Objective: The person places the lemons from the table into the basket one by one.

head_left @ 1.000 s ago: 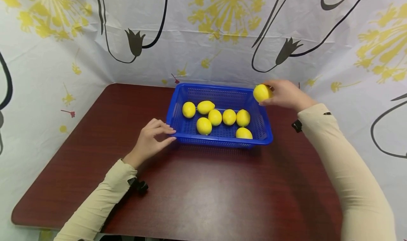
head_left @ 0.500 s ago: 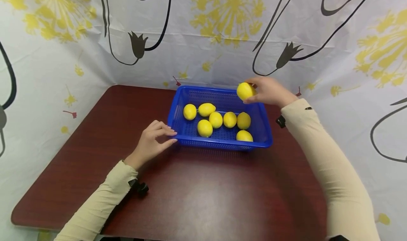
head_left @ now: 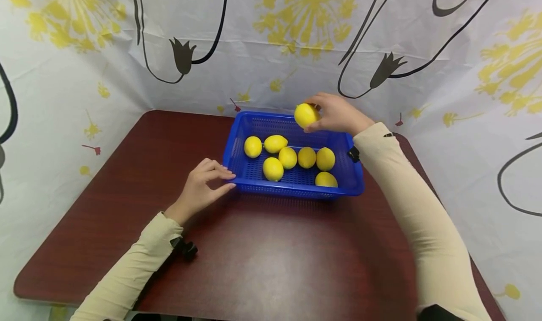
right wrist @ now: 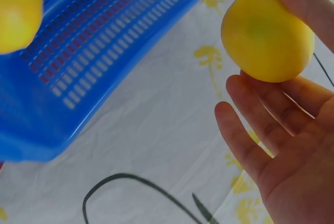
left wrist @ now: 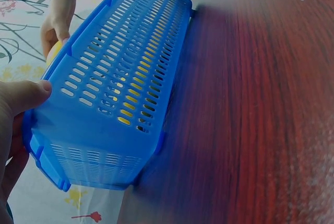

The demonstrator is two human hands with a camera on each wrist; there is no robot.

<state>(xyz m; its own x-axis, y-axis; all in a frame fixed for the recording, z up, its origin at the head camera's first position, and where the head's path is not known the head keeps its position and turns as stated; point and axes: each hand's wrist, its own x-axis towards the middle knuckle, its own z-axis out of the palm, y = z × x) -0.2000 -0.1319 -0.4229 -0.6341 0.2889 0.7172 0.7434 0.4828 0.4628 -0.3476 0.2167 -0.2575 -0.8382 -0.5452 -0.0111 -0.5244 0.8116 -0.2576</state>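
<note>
A blue plastic basket [head_left: 292, 189] with slotted walls stands on the table, several yellow lemons [head_left: 273, 169] lying in it. My left hand [head_left: 201, 185] holds the basket's rim at its near left corner; in the left wrist view the thumb [left wrist: 28, 94] lies on the outer side of the rim. Over the back part of the basket, my right hand [head_left: 338, 115] pinches another lemon [head_left: 306, 116], raised above the rim. The right wrist view has this lemon [right wrist: 266, 36] between the thumb and the fingers, with the other fingers spread below.
The dark red-brown table [head_left: 262, 255] has rounded corners. White cloth [head_left: 237, 20] with yellow and dark flower prints hangs behind it and at both sides. A black device [head_left: 184, 248] sits at the left wrist, and another [head_left: 354, 154] at the right.
My right hand has moved left with its lemon, from the basket's right end to above its back middle-right part. The left hand stays at the rim, and the lemons inside lie as before.
</note>
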